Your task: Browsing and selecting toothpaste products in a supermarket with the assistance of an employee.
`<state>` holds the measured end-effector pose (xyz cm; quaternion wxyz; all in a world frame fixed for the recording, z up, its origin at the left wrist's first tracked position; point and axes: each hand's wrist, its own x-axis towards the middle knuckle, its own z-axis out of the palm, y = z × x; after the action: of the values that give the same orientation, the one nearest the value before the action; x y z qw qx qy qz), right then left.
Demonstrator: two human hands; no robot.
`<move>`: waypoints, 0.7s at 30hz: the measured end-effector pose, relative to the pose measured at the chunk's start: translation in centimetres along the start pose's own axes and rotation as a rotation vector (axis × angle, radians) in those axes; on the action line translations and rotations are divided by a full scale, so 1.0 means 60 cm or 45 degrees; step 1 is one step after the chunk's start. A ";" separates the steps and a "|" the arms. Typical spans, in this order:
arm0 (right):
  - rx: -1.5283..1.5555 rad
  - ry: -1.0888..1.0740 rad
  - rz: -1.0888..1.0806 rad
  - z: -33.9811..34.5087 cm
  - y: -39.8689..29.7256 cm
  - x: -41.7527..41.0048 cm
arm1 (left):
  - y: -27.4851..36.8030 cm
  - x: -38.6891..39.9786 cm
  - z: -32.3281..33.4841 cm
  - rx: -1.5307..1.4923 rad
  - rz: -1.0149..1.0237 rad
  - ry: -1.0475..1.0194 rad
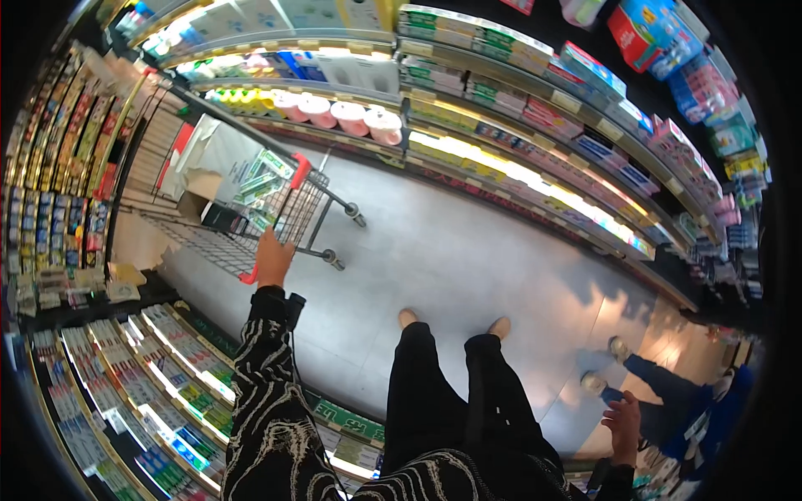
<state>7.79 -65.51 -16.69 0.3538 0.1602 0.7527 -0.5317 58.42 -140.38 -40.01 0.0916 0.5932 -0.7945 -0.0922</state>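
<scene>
A wire shopping cart (307, 216) with red plastic corners stands on the left of the view. My left hand (274, 258) is on the cart's near end; its fingers are over the rim, but how firmly they close cannot be told. In the cart lie green-and-white boxes (266, 178), a white carton or bag (216, 147) and a dark box (222, 219). My right hand (622, 423) is raised at the lower right, fingers apart and somewhat bent, with nothing seen in it.
Lit shelves of boxed goods (532, 138) run along the far side, with pink-and-white canisters (351, 119) on one. Toothpaste-like boxes fill a shelf (144, 382) at lower left. Another person (683, 401) in blue stands close to my right hand. Grey floor (438, 250) lies between.
</scene>
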 end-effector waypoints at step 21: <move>-0.266 -0.338 0.220 -0.193 0.053 0.145 | 0.357 -0.308 0.152 -0.249 0.152 0.054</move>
<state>-0.49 -54.88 -22.86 0.5090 0.1153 0.7340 -0.4347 41.42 -116.34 -44.01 0.1712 0.5351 -0.8134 -0.1509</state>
